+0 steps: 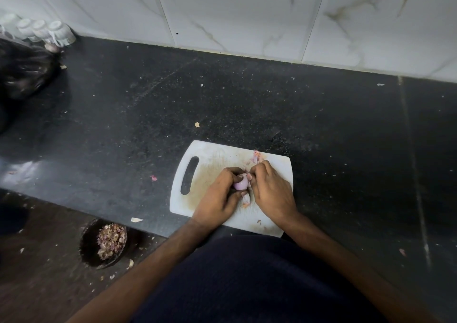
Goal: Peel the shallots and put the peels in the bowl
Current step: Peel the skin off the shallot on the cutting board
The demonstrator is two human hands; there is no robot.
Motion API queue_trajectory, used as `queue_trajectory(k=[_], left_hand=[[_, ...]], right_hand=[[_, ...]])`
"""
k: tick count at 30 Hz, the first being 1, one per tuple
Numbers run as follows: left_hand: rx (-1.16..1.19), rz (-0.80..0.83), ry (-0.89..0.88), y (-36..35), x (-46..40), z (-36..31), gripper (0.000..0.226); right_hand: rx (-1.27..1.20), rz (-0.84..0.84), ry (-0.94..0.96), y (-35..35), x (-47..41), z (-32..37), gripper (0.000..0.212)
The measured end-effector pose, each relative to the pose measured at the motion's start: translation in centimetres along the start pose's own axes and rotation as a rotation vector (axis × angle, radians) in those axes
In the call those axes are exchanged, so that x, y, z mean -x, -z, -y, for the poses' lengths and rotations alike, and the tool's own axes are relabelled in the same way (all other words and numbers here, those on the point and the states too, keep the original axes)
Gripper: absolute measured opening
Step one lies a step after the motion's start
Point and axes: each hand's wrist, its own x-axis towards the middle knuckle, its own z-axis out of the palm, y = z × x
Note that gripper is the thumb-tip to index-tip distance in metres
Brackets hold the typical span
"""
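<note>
Here | left hand (220, 194) clasps shallot (240, 183) | right hand (270, 191) pinches its skin

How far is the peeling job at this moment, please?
Done: the bowl on the floor already holds a heap of peels. In hand: the left hand holds a shallot while the right hand picks at it. Left: loose peels on the cutting board.

shallot (240, 182): pale purple, smooth, mostly peeled, held between both hands above white cutting board | loose peels (256, 156): pink scraps at board's far edge; more by the near edge | bowl (89, 243): dark, round, down on the floor left of the counter; holds heap of dry pinkish-brown peels
</note>
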Motion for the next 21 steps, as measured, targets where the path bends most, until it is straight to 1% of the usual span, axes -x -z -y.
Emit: queue_trajectory(k=[2,5,9,12,14,16,18,20,21], left_hand=[[0.019,-0.001,0.021,0.0,0.0,0.2,0.027],[0.026,-0.012,0.047,0.0,-0.1,0.5,0.018],[0.034,0.000,0.050,0.2,-0.2,0.3,0.024],[0.044,0.002,0.082,0.0,0.1,0.7,0.025],[0.051,-0.019,0.100,0.1,0.1,0.9,0.026],[0.053,-0.028,0.104,0.1,0.0,0.8,0.024],[0.042,-0.036,0.106,0.1,-0.1,0.5,0.024],[0.027,-0.046,0.096,-0.1,-0.1,0.4,0.025],[0.022,-0.050,0.086,-0.1,-0.1,0.5,0.026]], right_hand=[[0.023,0.000,-0.018,-0.1,-0.1,0.0,0.023],[0.041,-0.023,-0.034,-0.3,-0.3,0.2,0.017],[0.038,-0.040,-0.086,-0.4,-0.5,0.0,0.013],[-0.015,-0.042,-0.153,-0.2,-1.1,-0.2,0.015],[-0.059,-0.028,-0.130,-0.1,-0.9,-0.4,0.016],[-0.156,-0.023,-0.083,0.2,-0.3,-0.6,0.021],[-0.228,-0.013,-0.048,0.5,0.2,-0.7,0.032],[-0.234,-0.001,-0.044,0.5,0.5,-0.5,0.040],[-0.200,0.005,-0.043,0.5,0.5,-0.4,0.041]])
